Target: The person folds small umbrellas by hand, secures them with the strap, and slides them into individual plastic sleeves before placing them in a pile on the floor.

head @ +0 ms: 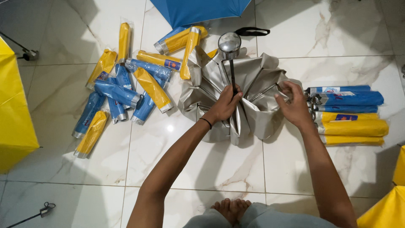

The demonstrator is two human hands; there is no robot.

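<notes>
We had our left hand (225,103) clenched round the silver umbrella's (257,80) shaft w/ right hand (293,103) pinching its canopy edge.

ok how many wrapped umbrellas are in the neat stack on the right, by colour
blue wrapped umbrellas: 3
yellow wrapped umbrellas: 3
total: 6
The silver umbrella in the middle is not counted.
</notes>
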